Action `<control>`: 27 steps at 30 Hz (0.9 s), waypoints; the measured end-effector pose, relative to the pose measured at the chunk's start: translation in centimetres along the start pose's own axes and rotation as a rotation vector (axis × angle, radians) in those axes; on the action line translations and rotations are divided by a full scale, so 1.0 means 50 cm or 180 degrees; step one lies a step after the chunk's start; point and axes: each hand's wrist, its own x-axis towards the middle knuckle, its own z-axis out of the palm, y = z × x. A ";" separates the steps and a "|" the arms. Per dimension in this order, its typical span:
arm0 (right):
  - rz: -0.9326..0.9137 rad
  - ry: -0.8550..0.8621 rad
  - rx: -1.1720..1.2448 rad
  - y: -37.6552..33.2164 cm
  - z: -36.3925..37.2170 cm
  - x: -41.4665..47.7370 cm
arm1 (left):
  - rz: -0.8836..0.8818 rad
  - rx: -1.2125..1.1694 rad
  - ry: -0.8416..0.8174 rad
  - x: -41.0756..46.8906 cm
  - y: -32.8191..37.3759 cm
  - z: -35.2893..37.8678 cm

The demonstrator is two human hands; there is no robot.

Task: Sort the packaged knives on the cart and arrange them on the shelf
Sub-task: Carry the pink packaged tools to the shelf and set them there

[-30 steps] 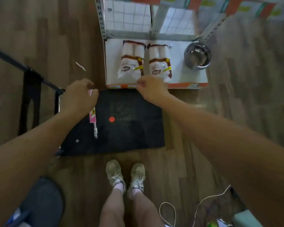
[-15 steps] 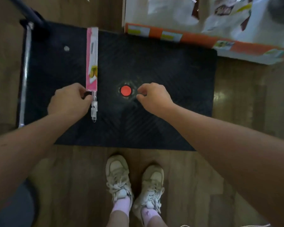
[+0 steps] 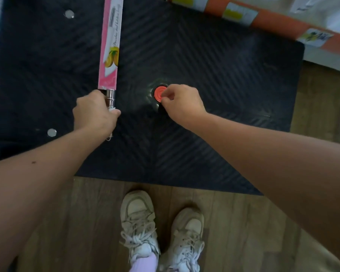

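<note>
The packaged knife (image 3: pixel 110 46) now has the left grip (image 3: pixel 94 112) clenched round its handle, no longer just beside it. It lies on the cart (image 3: pixel 224 85), its long axis running away from that grip toward the shelf (image 3: pixel 263 18). The right grip (image 3: pixel 182 103) curls at the red disc (image 3: pixel 159 93); I cannot tell whether it pinches it.

On the black ribbed cart deck (image 3: pixel 214 79), the left hand (image 3: pixel 93 112) grips the metal handle of a packaged knife (image 3: pixel 110 46) whose pink sleeve points away toward the deck's far edge. The right hand (image 3: pixel 182 101) pinches a red disc (image 3: pixel 159 93) at the deck's middle. White sneakers (image 3: pixel 139 220) stand on the wooden floor (image 3: pixel 243 232) below.
</note>
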 end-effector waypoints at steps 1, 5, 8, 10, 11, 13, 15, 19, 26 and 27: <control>0.0035 -0.0014 0.0040 -0.004 -0.006 -0.002 | -0.0054 -0.0040 -0.0008 -0.002 0.001 -0.006; -0.0003 -0.0067 0.0113 -0.035 -0.049 -0.025 | -0.0136 -0.0076 0.0064 -0.029 0.021 -0.048; -0.0110 -0.0055 0.0195 -0.071 -0.100 -0.058 | -0.0106 -0.0234 0.0130 -0.072 0.053 -0.098; -0.0142 -0.0059 0.0254 -0.100 -0.144 -0.087 | 0.0001 -0.0389 0.0145 -0.108 0.081 -0.141; -0.0159 -0.0051 0.0268 -0.118 -0.169 -0.104 | 0.0058 -0.0450 0.0148 -0.127 0.097 -0.166; -0.0226 -0.0011 0.0261 -0.158 -0.224 -0.141 | 0.0153 -0.0533 0.0169 -0.166 0.130 -0.224; -0.0325 0.0080 0.0257 -0.205 -0.284 -0.182 | 0.0236 -0.0616 0.0202 -0.207 0.168 -0.290; -0.0499 0.0273 0.0293 -0.296 -0.417 -0.277 | 0.0514 -0.0892 0.0355 -0.296 0.248 -0.431; -0.0632 0.0486 0.0221 -0.420 -0.681 -0.488 | 0.0940 -0.1279 0.0598 -0.466 0.379 -0.717; -0.0658 0.0569 0.0269 -0.437 -0.716 -0.519 | 0.1034 -0.1323 0.0630 -0.491 0.397 -0.755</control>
